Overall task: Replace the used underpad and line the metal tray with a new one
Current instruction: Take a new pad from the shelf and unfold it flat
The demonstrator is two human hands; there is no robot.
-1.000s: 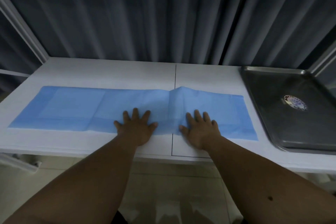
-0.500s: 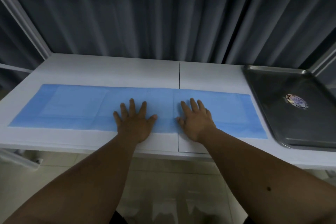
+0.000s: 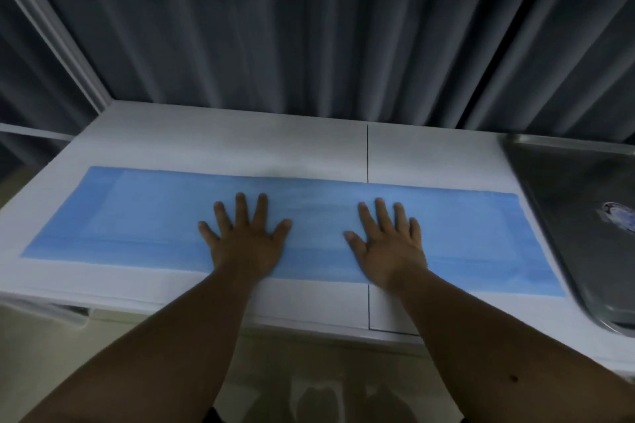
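Note:
A long blue underpad [image 3: 137, 216] lies flat across the white table [image 3: 240, 144], spread from the left side almost to the tray. My left hand [image 3: 245, 239] presses flat on its middle with fingers spread. My right hand [image 3: 388, 244] presses flat on the pad a little to the right, fingers straight. The bare metal tray [image 3: 563, 189] with a round sticker [image 3: 620, 219] sits at the table's right end, just beyond the pad's right edge.
Dark grey curtains [image 3: 309, 27] hang directly behind the table. A seam [image 3: 367, 151] runs front to back through the tabletop. A white frame post [image 3: 51, 27] stands at the back left. Tiled floor [image 3: 309, 371] shows below the table's front edge.
The raised fold in the pad's middle has been flattened. My hands have slid apart, the right one moving rightward, and the pad's right end now reaches closer to the tray.

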